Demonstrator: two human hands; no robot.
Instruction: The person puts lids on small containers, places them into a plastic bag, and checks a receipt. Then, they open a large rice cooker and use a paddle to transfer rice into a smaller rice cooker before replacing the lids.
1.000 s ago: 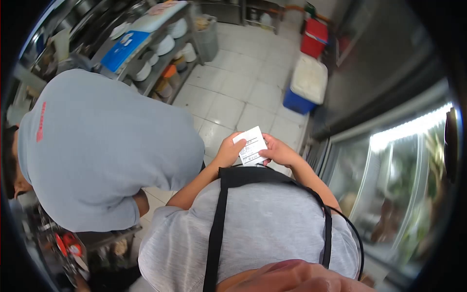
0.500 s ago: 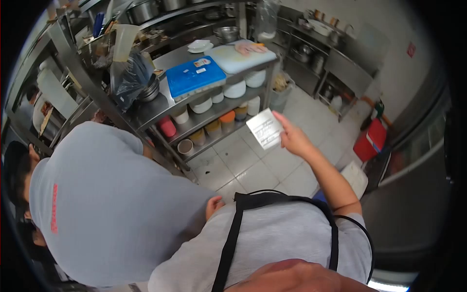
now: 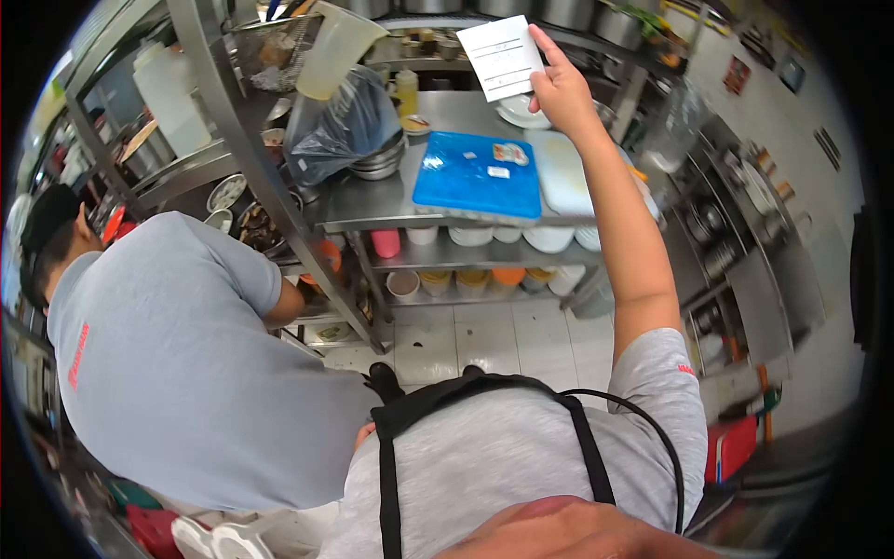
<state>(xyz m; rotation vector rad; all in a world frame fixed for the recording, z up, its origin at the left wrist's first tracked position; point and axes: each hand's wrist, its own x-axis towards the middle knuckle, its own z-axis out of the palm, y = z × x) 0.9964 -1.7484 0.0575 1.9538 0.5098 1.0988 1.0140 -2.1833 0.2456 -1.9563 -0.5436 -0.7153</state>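
Observation:
My right hand [image 3: 562, 88] is raised out ahead on a stretched arm, its thumb and fingers pinching the edge of a white order slip [image 3: 501, 58] with printed lines and some writing too faint to read. Behind the slip is a stack of white plates [image 3: 523, 114] on the steel counter. Only a sliver of my left hand [image 3: 363, 434] shows, low beside my apron [image 3: 494, 384] and next to a co-worker's shirt; its fingers are mostly hidden.
A co-worker in a grey shirt [image 3: 177, 345] bends close on my left, near a steel rack post [image 3: 251, 140]. On the steel counter [image 3: 410, 210] lie a blue board or lid [image 3: 477, 174] and a white cutting board [image 3: 562, 168]. Tubs [image 3: 435, 282] line the lower shelf.
My right hand has lifted the slip up and forward, over the counter. My view has turned towards the rack and counter. The co-worker's arm now shows, reaching towards the rack.

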